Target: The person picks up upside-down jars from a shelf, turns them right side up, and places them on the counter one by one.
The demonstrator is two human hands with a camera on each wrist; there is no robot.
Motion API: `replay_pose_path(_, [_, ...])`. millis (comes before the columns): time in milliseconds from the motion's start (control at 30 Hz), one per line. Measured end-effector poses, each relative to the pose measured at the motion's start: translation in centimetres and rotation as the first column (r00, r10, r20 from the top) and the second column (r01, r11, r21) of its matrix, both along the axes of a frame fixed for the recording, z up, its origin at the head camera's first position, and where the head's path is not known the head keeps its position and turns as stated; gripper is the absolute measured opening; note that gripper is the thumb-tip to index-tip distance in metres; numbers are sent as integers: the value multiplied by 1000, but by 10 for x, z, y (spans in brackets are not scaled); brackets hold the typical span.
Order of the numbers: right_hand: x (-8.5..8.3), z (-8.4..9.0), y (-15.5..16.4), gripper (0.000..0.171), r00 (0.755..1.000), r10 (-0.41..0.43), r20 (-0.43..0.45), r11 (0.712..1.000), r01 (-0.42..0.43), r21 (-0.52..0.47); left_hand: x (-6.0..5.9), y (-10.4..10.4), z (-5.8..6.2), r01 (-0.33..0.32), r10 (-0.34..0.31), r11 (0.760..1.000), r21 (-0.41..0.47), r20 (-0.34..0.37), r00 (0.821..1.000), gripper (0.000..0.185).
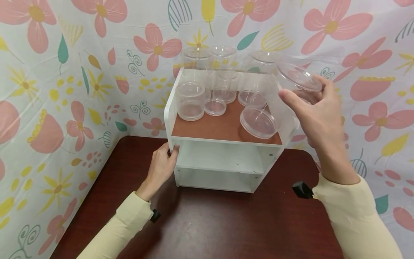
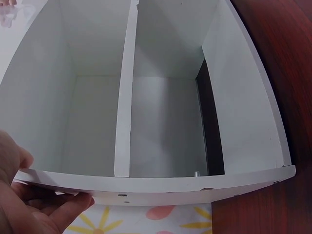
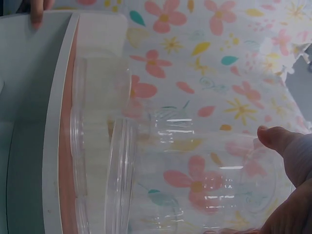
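Note:
My right hand (image 1: 323,111) holds a large clear plastic jar (image 3: 195,185) by its upper end, thumb on one side and fingers on the other. The jar leans over the right part of the brown top of a small white shelf unit (image 1: 220,154), its ribbed lid end (image 3: 122,170) pointing down at that surface. With my left hand (image 1: 160,163) I grip the front edge of the unit's left side panel, thumb inside and fingers outside, as the left wrist view also shows. Several other clear jars (image 1: 191,104) stand on the brown top, toward the left and back.
The unit stands on a dark reddish table (image 1: 220,223) and has two white compartments (image 2: 165,117) below its top. Raised side panels and a back panel border the jars. A flowered cloth (image 1: 81,90) hangs behind and along the left.

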State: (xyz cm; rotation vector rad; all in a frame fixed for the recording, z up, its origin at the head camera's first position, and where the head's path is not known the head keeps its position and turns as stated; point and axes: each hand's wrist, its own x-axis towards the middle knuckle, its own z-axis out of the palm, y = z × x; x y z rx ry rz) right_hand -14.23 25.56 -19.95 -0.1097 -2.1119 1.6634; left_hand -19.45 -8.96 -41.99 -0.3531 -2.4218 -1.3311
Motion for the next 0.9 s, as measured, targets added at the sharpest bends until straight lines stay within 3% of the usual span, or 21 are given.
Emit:
replay_pose_path(100, [7, -2, 3, 78, 1000, 6, -27, 1000, -6, -18, -1, 0, 1, 0, 0, 1000, -3, -2, 1000, 21])
replay_pose_path(333, [24, -8, 6, 70, 988, 69, -137, 979, -94, -178, -1, 0, 1, 2, -2, 1000, -1, 2, 1000, 20])
replay_pose_path(700, [46, -18, 11, 60, 982, 54, -182, 963, -100, -252, -2, 0, -1, 2, -2, 1000, -3, 9, 1000, 21])
replay_pose_path(900, [63, -28, 10, 59, 969, 65, -237, 965, -121, -231, -1, -1, 0, 0, 0, 1000, -2, 0, 1000, 20])
